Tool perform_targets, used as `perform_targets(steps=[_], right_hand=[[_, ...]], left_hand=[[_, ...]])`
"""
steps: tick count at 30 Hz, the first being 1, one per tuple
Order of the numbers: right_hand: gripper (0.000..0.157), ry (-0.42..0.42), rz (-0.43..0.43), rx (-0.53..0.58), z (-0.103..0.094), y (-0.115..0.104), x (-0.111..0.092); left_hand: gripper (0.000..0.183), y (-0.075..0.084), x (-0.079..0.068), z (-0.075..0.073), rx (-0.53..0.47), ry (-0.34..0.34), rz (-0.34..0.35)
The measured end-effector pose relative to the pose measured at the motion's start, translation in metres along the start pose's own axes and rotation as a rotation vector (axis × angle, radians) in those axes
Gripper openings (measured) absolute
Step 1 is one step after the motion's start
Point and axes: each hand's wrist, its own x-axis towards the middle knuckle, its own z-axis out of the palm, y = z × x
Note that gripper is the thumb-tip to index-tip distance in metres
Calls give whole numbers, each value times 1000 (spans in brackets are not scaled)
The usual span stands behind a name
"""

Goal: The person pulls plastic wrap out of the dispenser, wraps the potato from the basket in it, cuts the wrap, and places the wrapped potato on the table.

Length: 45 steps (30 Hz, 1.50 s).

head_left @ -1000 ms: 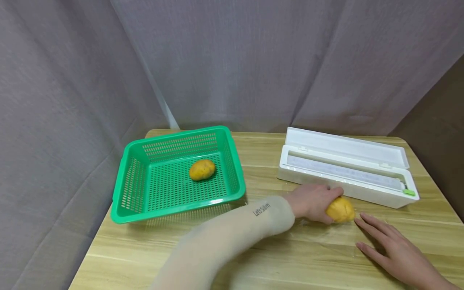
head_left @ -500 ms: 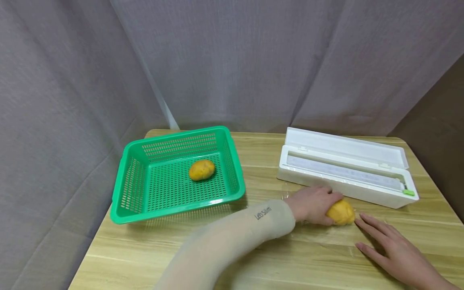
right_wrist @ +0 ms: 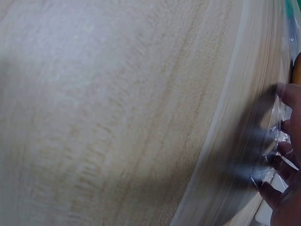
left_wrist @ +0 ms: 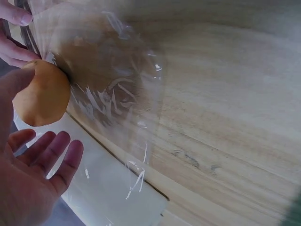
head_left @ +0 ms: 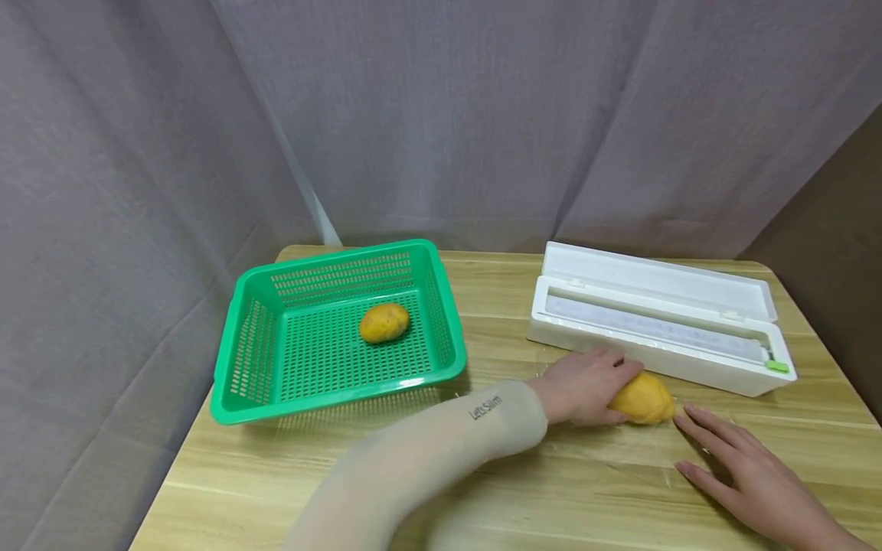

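Note:
In the head view, a yellow potato (head_left: 645,399) lies on clear plastic film, faintly visible on the table; the film (left_wrist: 113,94) shows plainly in the left wrist view. My left hand (head_left: 584,388) is at the potato's left side. Its thumb overlaps the potato in the left wrist view, while the other fingers sit loosely bent and apart from it. To the right, my right hand (head_left: 747,471) rests with fingers spread at the film's edge, its fingertips near the potato. Behind both stands a white film dispenser box (head_left: 648,356), lid raised, a film roll inside.
A green perforated basket (head_left: 338,394) stands on the left, with a second potato (head_left: 384,323) in it. A green slider (head_left: 777,366) sits at the dispenser's right end. Grey curtains (head_left: 441,130) hang behind the wooden table (head_left: 496,295).
My left hand has slid slightly left along the potato, baring more of it, and its fingers have loosened. My right hand stays where it was.

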Motion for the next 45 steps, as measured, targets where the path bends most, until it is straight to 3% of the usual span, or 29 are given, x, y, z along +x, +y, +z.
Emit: perform_targets(steps=[6, 12, 17, 22, 28, 33, 40, 45], right_hand=[[74, 18, -11, -7, 0, 1, -1], [76, 54, -43, -32, 0, 1, -4], [75, 72, -50, -21, -4, -1, -5], [70, 60, -15, 75, -9, -1, -5], [62, 107, 2, 241, -18, 1, -4], [45, 163, 40, 291, -31, -1, -3], [27, 220, 101, 249, -44, 1, -1], [26, 178, 35, 185, -40, -7, -3]], left_hand=[[61, -5, -12, 2, 32, 99, -15], [43, -10, -37, 9, 75, 160, 4], [33, -13, -59, 17, 111, 106, 48], [26, -20, -75, 24, 149, 30, 98], [16, -28, -86, 33, 157, -3, 172], [18, -32, -92, 33, 180, -12, 211], [9, -32, -95, 34, 228, 8, 228], [15, -32, -95, 36, 236, 24, 226]])
